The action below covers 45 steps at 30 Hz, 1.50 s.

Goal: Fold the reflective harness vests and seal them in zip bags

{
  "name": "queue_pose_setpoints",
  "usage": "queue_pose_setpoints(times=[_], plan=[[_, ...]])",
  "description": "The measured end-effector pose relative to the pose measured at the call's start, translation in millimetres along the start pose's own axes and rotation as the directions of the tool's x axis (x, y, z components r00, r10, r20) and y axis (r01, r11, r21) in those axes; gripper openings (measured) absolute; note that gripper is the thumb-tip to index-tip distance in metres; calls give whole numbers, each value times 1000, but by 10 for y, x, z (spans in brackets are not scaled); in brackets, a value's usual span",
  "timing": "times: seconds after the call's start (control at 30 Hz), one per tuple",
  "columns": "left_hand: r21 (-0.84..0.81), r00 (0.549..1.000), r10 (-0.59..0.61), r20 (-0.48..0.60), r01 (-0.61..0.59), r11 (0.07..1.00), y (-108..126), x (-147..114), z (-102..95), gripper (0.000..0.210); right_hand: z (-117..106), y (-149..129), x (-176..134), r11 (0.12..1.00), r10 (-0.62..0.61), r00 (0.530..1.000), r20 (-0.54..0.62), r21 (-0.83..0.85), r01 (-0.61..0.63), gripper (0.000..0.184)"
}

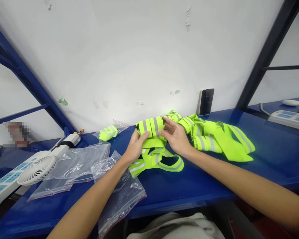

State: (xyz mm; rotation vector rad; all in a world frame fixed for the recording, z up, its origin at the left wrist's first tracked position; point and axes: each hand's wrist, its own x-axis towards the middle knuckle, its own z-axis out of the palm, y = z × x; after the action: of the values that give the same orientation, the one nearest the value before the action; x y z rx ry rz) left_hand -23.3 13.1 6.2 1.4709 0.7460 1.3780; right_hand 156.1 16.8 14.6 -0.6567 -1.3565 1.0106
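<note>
Between my two hands is a neon yellow reflective strap (151, 126), folded into a compact bundle with grey stripes across it. My left hand (136, 146) grips its left end, thumb on the front. At the right end, my right hand (175, 134) pinches it with thumb and fingers. Loose loops of the same neon strap material (159, 161) hang below onto the table. Right of my hands lies a heap of more neon reflective straps (214, 134). A clear bag with a folded neon strap (108, 132) rests to the left, near the wall.
Empty clear zip bags (79, 162) spread over the blue table (184, 189) at left, another bag (122, 199) near the front edge. A white fan (37, 169) lies by a power strip (12, 179). A phone (206, 101) leans against the wall. Blue frame posts (32, 76) rise at left.
</note>
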Motion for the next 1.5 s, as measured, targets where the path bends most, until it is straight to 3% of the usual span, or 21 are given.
queue_pose_setpoints(times=[0.1,0.17,0.23,0.43,0.6,0.8,1.03,1.2,1.4,1.5], plan=[[166,995,96,-7,-94,982,55,-37,-6,38,-14,-29,25,983,131,988,82,120,-140,64],[246,985,171,-16,-162,956,74,-58,-16,35,-25,-76,35,960,191,962,196,167,-224,48],[313,972,232,-22,-214,925,75,-64,-30,32,-43,-115,39,966,189,942,277,121,-229,32],[311,962,271,22,-264,913,66,3,-80,31,-146,-134,49,969,46,955,293,-245,28,28],[330,968,233,92,-250,910,185,10,-94,34,-203,-198,51,951,-74,931,356,-257,174,37],[432,912,366,185,-410,803,299,-34,-110,39,-210,-320,10,889,-266,913,309,-287,356,39],[328,948,257,188,-307,894,260,-18,-68,34,-163,-245,51,967,-144,962,233,-175,187,33],[326,963,204,175,-252,911,195,-7,-61,34,-146,-249,46,977,-108,980,168,-166,137,33],[357,954,257,152,-296,886,117,-1,-102,31,-236,-167,51,998,-64,942,331,-6,70,40],[369,954,267,138,-300,880,124,2,-117,31,-214,-191,47,999,-33,941,338,-18,41,41]])
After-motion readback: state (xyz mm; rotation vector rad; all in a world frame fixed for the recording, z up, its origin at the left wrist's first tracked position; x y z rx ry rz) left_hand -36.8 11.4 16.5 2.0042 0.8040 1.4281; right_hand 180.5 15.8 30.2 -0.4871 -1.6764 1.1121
